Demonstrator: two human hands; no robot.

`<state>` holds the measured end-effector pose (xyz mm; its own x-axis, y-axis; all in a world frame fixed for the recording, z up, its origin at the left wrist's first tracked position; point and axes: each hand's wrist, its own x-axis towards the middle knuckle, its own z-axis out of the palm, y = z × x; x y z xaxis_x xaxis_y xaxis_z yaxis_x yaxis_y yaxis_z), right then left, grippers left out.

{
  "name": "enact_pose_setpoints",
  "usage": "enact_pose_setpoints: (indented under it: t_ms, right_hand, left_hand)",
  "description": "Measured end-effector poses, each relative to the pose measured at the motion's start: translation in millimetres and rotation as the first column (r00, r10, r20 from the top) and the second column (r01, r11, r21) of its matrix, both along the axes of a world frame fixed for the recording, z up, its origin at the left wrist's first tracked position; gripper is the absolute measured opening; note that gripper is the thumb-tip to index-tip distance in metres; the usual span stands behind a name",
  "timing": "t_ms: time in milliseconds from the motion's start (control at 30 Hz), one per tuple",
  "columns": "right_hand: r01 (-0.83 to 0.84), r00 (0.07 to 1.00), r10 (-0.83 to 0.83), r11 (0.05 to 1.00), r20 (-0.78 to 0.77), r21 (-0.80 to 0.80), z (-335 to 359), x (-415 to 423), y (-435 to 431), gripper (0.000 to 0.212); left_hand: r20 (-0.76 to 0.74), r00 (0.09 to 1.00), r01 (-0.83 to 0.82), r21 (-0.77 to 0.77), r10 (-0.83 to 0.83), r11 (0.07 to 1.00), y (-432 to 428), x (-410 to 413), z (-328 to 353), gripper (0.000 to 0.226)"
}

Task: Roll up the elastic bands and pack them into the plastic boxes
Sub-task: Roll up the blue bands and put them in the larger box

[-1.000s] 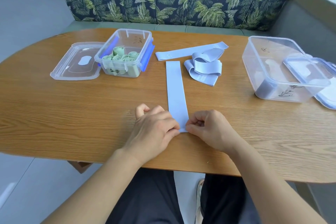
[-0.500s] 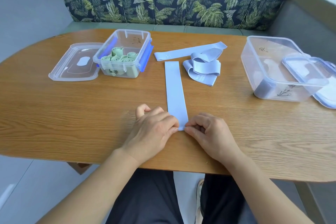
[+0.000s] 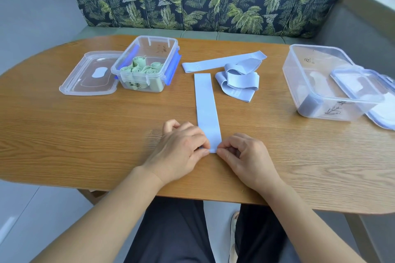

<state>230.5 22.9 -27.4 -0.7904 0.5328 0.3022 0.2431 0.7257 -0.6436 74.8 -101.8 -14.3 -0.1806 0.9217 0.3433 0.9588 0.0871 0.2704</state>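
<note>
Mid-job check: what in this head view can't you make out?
- Hidden, head view: near end of the flat blue band, under fingertips of the left hand and right hand; any roll unclear.
- Cut off by the right edge: lid beside the right box.
- Too small: print on the far band.

Forearms slant in from 7 and 5 o'clock; left hand (image 3: 179, 151) and right hand (image 3: 245, 156) meet knuckles-up, curled fingertips pinching the band's (image 3: 207, 109) near end.
</note>
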Motion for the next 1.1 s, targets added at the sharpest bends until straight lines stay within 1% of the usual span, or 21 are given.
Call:
enact_pose_setpoints:
  t_ms: [67, 167, 233, 333, 400, 533, 700, 900, 1100]
  right_hand:
    - [0.006, 1.000, -0.006, 1.000, -0.015, 0.023, -2.6, 0.4, -0.7, 0.003]
    - [0.016, 0.999, -0.012, 0.996, -0.052, 0.085, -4.6, 1.7, -3.1, 0.016]
    - [0.001, 0.998, 0.011, 0.982, -0.060, 0.190, -2.9, 2.0, -6.0, 0.022]
    - [-0.054, 0.995, 0.083, 0.918, -0.057, 0.393, -3.4, -0.8, -8.9, 0.020]
    - [-0.056, 0.994, 0.092, 0.888, -0.056, 0.457, -5.6, -3.7, -8.6, 0.020]
    - [-0.036, 0.996, 0.070, 0.886, -0.057, 0.462, -6.9, -6.8, -9.1, 0.022]
    - [-0.031, 0.998, 0.054, 0.889, -0.037, 0.458, -6.4, -7.7, -10.1, 0.014]
    - [-0.024, 0.998, 0.048, 0.893, -0.042, 0.450, -8.3, -7.2, -9.6, 0.011]
    - [0.001, 0.998, 0.030, 0.867, -0.056, 0.498, -7.4, -7.3, -11.6, 0.014]
  left_hand:
    - [0.009, 1.000, -0.010, 0.003, 0.010, 1.000, 0.4, -0.2, -0.4, 0.014]
    - [0.027, 0.999, -0.025, 0.000, 0.025, 1.000, 2.6, -0.2, 0.2, 0.015]
    - [0.036, 0.999, -0.033, -0.003, 0.033, 0.999, 3.5, -0.4, 0.4, 0.016]
    - [0.031, 0.999, -0.035, -0.022, 0.036, 0.999, 3.8, -1.5, 1.8, 0.016]
    - [0.038, 0.999, -0.035, -0.051, 0.037, 0.998, 4.0, -1.5, 3.1, 0.013]
    - [0.030, 0.998, -0.056, -0.041, 0.057, 0.998, 3.3, 1.1, 5.2, 0.012]
    - [-0.049, 0.993, -0.100, 0.069, 0.104, 0.993, -3.6, 9.2, 3.3, 0.009]
    - [-0.012, 0.993, -0.119, 0.053, 0.120, 0.991, -2.9, 9.9, 0.5, 0.007]
    - [0.024, 0.996, -0.091, 0.034, 0.090, 0.995, 0.0, 4.4, 0.1, 0.009]
